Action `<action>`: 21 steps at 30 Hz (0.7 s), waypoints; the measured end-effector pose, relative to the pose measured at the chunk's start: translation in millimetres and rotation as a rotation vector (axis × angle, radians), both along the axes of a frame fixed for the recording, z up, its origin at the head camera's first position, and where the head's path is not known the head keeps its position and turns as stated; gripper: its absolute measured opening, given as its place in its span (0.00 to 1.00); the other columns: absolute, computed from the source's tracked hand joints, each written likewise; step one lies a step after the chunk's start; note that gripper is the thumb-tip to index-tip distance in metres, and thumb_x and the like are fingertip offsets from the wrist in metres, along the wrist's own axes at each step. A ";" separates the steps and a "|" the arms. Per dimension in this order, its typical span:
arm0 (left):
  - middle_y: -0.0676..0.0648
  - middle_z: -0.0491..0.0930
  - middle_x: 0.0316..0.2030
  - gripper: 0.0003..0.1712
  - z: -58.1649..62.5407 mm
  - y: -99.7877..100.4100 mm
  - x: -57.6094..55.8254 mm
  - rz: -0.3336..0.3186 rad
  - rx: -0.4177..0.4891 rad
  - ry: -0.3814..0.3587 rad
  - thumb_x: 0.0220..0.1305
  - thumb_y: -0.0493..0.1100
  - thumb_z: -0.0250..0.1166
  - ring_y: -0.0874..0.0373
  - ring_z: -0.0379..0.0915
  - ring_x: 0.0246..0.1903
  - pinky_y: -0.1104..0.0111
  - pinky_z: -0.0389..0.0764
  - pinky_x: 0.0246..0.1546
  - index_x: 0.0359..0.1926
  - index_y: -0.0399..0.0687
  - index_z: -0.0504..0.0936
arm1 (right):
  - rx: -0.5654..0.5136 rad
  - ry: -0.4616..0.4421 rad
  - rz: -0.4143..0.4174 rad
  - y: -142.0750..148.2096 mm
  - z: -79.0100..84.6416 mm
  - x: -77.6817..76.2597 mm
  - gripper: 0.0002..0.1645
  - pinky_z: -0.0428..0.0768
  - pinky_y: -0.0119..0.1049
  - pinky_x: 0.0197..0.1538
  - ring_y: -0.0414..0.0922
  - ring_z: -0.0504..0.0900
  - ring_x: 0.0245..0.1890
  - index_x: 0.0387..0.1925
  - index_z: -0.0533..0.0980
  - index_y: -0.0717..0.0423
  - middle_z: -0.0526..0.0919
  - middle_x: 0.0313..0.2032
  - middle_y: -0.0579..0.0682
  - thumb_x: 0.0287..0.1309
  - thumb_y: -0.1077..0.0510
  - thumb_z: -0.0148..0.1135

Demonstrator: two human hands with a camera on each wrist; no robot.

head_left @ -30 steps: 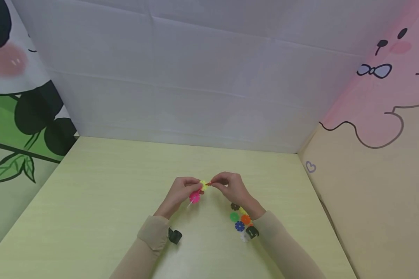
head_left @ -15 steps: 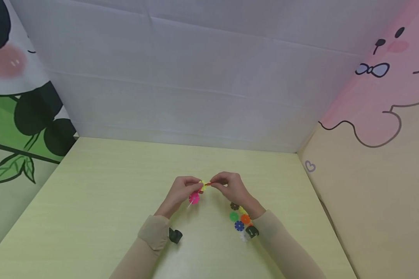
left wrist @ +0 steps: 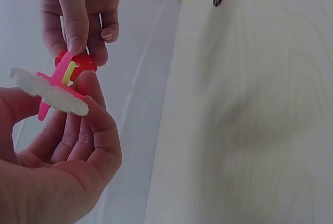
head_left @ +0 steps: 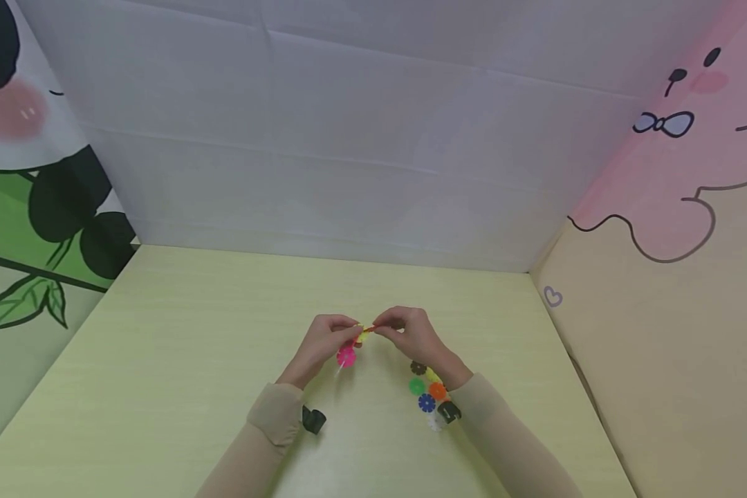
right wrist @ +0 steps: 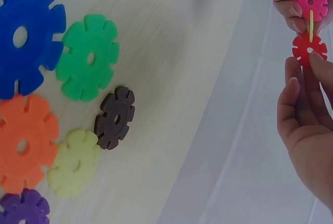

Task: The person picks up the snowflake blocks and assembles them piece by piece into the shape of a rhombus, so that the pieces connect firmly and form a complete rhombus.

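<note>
My left hand (head_left: 320, 346) holds a short chain of notched plastic snowflake discs above the table. In the left wrist view, its white disc (left wrist: 47, 92) is nearest the camera, with a pink disc (left wrist: 58, 77) crossing it. Between pink and red, a yellow disc (right wrist: 311, 22) shows edge-on in the right wrist view. My right hand (head_left: 413, 335) pinches the red disc (right wrist: 303, 52) between thumb and fingers, its rim meeting the yellow disc's edge. I cannot tell how deep the slots sit. Fingers partly cover the joint.
Loose discs lie near my right forearm: blue (right wrist: 32, 36), green (right wrist: 88, 57), orange (right wrist: 27, 143), pale yellow (right wrist: 75, 164), dark brown (right wrist: 115, 119) and purple (right wrist: 26, 208). A small black object (head_left: 313, 420) shows beside the left cuff, another (head_left: 449, 413) beside the right.
The yellow disc has tilted slightly and the pink disc has dropped a little. Both hands stay almost in place, still holding the same discs.
</note>
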State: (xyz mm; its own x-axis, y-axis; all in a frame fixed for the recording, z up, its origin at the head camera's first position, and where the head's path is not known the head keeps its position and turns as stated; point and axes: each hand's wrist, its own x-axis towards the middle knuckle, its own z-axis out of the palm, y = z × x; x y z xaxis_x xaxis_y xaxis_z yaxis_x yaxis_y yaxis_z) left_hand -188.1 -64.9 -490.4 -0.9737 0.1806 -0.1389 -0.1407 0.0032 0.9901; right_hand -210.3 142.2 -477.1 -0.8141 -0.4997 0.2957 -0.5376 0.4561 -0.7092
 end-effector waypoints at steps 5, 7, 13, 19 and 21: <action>0.41 0.83 0.27 0.09 -2.0 -0.5 -0.9 0.000 -0.006 -0.003 0.60 0.38 0.68 0.47 0.81 0.29 0.69 0.78 0.27 0.37 0.35 0.84 | 0.023 0.012 -0.002 3.2 6.1 1.9 0.05 0.79 0.30 0.39 0.35 0.83 0.33 0.36 0.83 0.56 0.84 0.34 0.42 0.55 0.62 0.69; 0.41 0.83 0.27 0.08 -3.3 -1.0 -1.3 -0.003 -0.006 0.001 0.60 0.38 0.67 0.43 0.81 0.31 0.69 0.78 0.27 0.37 0.35 0.84 | 0.040 0.023 -0.012 6.7 7.4 1.4 0.06 0.79 0.31 0.38 0.37 0.83 0.33 0.36 0.83 0.58 0.84 0.34 0.43 0.55 0.63 0.68; 0.42 0.83 0.27 0.08 -5.9 -3.7 -0.7 -0.021 -0.035 0.010 0.61 0.39 0.67 0.45 0.78 0.29 0.68 0.76 0.29 0.37 0.38 0.85 | 0.127 0.024 -0.055 25.7 3.3 -0.3 0.05 0.79 0.31 0.37 0.35 0.81 0.34 0.36 0.83 0.55 0.84 0.34 0.41 0.56 0.62 0.68; 0.42 0.83 0.28 0.09 -7.1 -7.6 0.1 -0.027 -0.035 0.004 0.61 0.42 0.68 0.44 0.78 0.31 0.67 0.77 0.30 0.38 0.40 0.85 | 0.175 0.015 -0.073 51.9 -3.0 1.6 0.06 0.79 0.34 0.36 0.38 0.81 0.35 0.37 0.83 0.56 0.84 0.34 0.42 0.56 0.61 0.68; 0.42 0.83 0.28 0.09 -7.2 -9.3 0.9 -0.027 -0.029 0.007 0.61 0.42 0.68 0.46 0.78 0.28 0.68 0.77 0.28 0.38 0.40 0.85 | 0.179 0.010 -0.080 62.4 -7.0 2.0 0.07 0.79 0.35 0.36 0.39 0.81 0.36 0.37 0.83 0.58 0.84 0.35 0.43 0.57 0.60 0.67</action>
